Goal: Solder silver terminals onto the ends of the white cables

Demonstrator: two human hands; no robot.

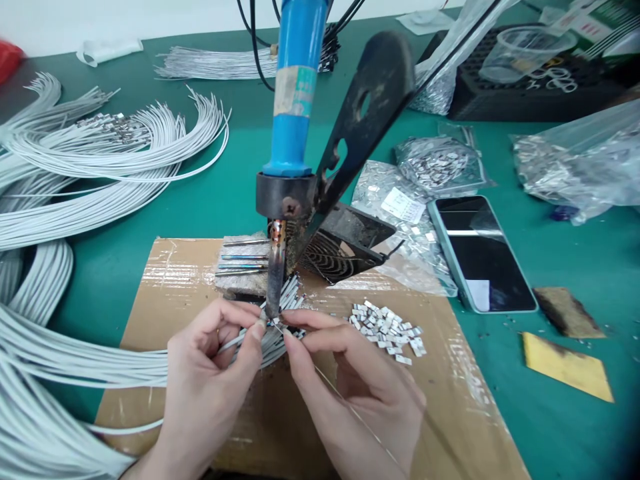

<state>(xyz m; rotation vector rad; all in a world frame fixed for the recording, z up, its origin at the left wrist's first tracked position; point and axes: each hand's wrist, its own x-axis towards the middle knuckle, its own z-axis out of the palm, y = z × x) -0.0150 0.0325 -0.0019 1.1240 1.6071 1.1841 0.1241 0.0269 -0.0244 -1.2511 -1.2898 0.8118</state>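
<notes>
My left hand (213,367) pinches a white cable (231,343) between thumb and forefinger. At its fingertips a small metal piece (275,323) lies right under the tip of a blue-handled soldering iron (295,127), which hangs tip down in a black holder (363,100). Between thumb and forefinger my right hand (355,377) grips thin solder wire (353,410), whose end reaches the metal piece. Whether the iron's tip touches the piece, I cannot tell. Behind the fingers lies a bunch of white cable ends (290,293), partly hidden. Small metal connectors (387,330) are heaped to the right.
Thick bundles of white cable (100,213) cover the left side. Cardboard (450,400) lies under my hands. A black coil stand (345,243) is behind the iron. To the right are a phone (483,253), bags of metal parts (440,160) and a yellow sponge (567,367).
</notes>
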